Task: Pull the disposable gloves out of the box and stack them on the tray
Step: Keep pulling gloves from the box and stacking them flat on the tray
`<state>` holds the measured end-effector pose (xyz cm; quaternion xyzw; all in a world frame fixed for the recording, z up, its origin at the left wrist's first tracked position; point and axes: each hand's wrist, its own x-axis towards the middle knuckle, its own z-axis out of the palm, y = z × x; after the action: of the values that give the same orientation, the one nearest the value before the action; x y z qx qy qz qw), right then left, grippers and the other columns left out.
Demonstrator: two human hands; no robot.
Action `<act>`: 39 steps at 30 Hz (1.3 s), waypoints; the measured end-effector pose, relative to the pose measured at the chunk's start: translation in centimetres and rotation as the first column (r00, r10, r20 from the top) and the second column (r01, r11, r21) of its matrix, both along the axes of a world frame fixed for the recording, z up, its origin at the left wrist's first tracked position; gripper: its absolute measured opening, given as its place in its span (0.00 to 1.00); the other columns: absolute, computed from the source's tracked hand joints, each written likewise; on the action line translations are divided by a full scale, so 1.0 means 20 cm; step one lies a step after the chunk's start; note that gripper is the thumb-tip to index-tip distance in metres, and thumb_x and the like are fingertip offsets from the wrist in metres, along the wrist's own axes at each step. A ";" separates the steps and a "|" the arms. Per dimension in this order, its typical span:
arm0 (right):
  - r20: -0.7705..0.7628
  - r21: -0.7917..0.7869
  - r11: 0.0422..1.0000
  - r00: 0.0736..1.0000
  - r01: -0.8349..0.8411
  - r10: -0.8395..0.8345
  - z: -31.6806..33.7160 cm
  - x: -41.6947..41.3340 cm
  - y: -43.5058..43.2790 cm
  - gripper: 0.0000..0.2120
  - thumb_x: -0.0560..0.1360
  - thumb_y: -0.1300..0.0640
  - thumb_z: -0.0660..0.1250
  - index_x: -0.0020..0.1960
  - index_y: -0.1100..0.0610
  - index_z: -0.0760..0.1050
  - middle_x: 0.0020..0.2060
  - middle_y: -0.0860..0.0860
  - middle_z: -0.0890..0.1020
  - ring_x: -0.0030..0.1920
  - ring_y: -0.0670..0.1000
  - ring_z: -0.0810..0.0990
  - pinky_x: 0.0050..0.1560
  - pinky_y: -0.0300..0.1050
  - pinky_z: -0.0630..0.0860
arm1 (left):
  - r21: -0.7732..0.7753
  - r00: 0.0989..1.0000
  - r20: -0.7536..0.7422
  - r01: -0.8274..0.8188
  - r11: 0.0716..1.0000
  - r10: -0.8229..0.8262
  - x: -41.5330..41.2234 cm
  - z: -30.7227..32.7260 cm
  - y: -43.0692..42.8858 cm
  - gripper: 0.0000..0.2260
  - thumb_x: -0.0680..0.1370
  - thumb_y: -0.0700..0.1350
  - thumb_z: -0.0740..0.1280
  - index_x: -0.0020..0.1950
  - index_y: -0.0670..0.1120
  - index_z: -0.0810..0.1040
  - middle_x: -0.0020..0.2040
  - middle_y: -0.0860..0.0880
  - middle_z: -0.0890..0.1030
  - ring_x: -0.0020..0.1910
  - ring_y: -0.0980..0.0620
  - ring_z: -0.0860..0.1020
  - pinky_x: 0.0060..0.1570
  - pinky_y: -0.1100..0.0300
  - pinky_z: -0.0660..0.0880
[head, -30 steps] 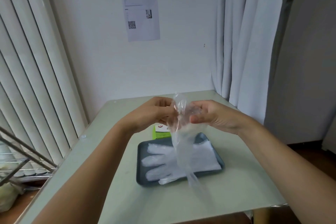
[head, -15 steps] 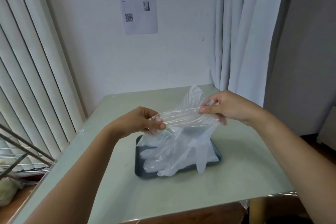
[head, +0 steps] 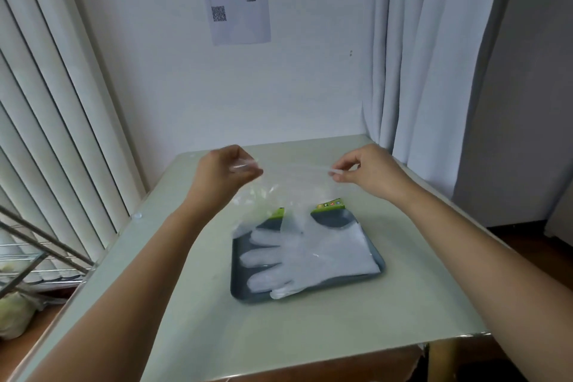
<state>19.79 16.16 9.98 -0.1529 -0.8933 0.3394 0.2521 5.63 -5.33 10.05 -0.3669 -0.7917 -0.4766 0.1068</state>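
While left hand (head: 223, 169) and right hand (head: 369, 170) pinch a glove (head: 288, 192) stretched sideways, stacked gloves (head: 310, 254) on tray (head: 310, 296) point fingers left.

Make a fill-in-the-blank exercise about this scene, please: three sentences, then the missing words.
1. The left hand and the right hand pinch a clear ____ and stretch it between them.
2. The stacked gloves lie on a dark grey ____.
3. The box behind the stack is ____ in colour.

Missing words: glove; tray; green.
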 end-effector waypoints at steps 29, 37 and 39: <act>0.228 -0.641 0.746 0.973 0.182 -0.042 -0.51 -0.02 0.06 0.07 0.72 0.63 0.72 0.38 0.64 0.77 0.30 0.57 0.78 0.27 0.49 0.78 0.30 0.39 0.78 | -0.489 0.828 -0.262 0.329 0.808 -0.496 0.01 -0.71 0.10 0.08 0.67 0.37 0.67 0.37 0.50 0.76 0.36 0.55 0.77 0.39 0.57 0.71 0.37 0.61 0.72; 0.204 -0.561 0.803 0.974 0.201 -0.102 -0.52 0.01 0.04 0.13 0.71 0.70 0.65 0.30 0.61 0.69 0.22 0.51 0.72 0.24 0.51 0.76 0.29 0.42 0.78 | -0.519 0.878 -0.160 0.314 0.795 -0.451 0.04 -0.64 0.05 0.06 0.68 0.38 0.67 0.41 0.48 0.77 0.41 0.50 0.78 0.42 0.50 0.74 0.42 0.54 0.73; 0.242 -0.529 0.815 0.963 0.236 -0.122 -0.53 0.02 0.05 0.12 0.70 0.69 0.65 0.31 0.61 0.68 0.24 0.52 0.72 0.26 0.56 0.79 0.29 0.43 0.77 | -0.571 0.880 -0.135 0.307 0.761 -0.456 0.05 -0.61 0.05 0.09 0.69 0.35 0.65 0.44 0.48 0.78 0.44 0.50 0.78 0.45 0.50 0.74 0.43 0.56 0.73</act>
<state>20.09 17.12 -0.59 -0.3356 -0.7589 0.5407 0.1383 6.66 -4.24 -2.24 -0.5971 -0.7780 -0.1953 0.0055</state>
